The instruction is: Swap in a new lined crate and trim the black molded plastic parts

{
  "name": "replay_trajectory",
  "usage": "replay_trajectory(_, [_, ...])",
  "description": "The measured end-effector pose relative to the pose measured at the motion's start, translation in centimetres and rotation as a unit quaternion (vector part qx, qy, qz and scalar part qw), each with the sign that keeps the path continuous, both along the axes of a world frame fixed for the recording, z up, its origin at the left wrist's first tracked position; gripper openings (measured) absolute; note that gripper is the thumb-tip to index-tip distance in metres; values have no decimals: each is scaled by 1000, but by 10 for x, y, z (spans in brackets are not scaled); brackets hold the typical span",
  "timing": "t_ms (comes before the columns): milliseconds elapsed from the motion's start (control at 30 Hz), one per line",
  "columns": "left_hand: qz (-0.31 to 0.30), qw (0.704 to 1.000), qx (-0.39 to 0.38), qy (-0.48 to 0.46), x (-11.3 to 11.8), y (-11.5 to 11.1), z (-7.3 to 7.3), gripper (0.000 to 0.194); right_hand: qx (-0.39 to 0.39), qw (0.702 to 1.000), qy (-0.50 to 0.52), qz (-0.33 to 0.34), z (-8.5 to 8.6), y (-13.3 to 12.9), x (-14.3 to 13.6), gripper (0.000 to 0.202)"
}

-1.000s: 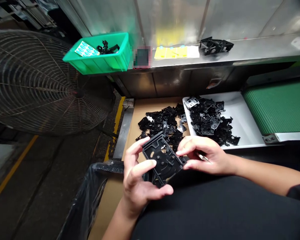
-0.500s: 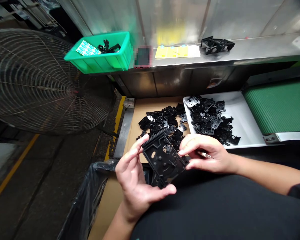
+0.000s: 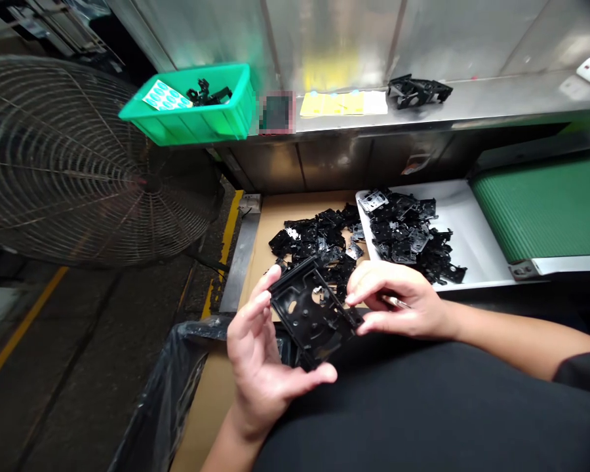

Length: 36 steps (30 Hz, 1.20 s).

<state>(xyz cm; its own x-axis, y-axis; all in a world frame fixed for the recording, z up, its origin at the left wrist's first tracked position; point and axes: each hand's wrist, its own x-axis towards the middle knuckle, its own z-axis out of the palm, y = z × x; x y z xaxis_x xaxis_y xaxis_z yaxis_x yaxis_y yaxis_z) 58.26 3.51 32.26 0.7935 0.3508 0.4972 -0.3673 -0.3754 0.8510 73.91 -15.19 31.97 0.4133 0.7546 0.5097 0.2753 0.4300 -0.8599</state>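
Observation:
My left hand [image 3: 261, 367] holds a flat black plastic frame [image 3: 307, 321], tilted, with its fingers at the far left edge and the thumb along the near edge. The frame has cut-out holes, raised ribs and small pegs. At its right edge is my right hand [image 3: 413, 305], thumb and forefinger close against the corner. A thin, pale, stick-like tool [image 3: 396, 301] lies in the right hand's curled fingers; its tip is hidden. Beyond the hands, similar black parts lie heaped on brown cardboard [image 3: 265, 226] and in a white tray [image 3: 465, 229].
A green bin [image 3: 191, 124] with black pieces and a sticker sheet sits on the steel ledge [image 3: 496, 98]. A large fan [image 3: 103, 164] stands at the left, a green conveyor belt [image 3: 550, 203] at the right. A plastic-lined box [image 3: 167, 380] is beside my lap.
The whole view has shifted slightly, so the hands and the frame appear a little farther left. The frame's tilt differs slightly; both hands keep about the same hold.

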Motion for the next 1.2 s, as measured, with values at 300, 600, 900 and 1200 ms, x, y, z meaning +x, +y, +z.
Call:
replay_trajectory(300, [19, 999, -32, 15, -7, 2, 0, 110, 17, 1000, -9, -6, 4, 9, -2, 27])
replay_trajectory(600, [23, 998, -54, 30, -14, 5, -2, 112, 18, 1000, -10, -7, 2, 12, -7, 26])
replay_trajectory(900, [20, 998, -55, 36, -21, 7, -4, 111, 8, 1000, -18, -11, 3, 15, -14, 24])
replay_trajectory(1200, [13, 998, -64, 23, -30, 14, -7, 109, 7, 1000, -14, -8, 2, 21, -23, 26])
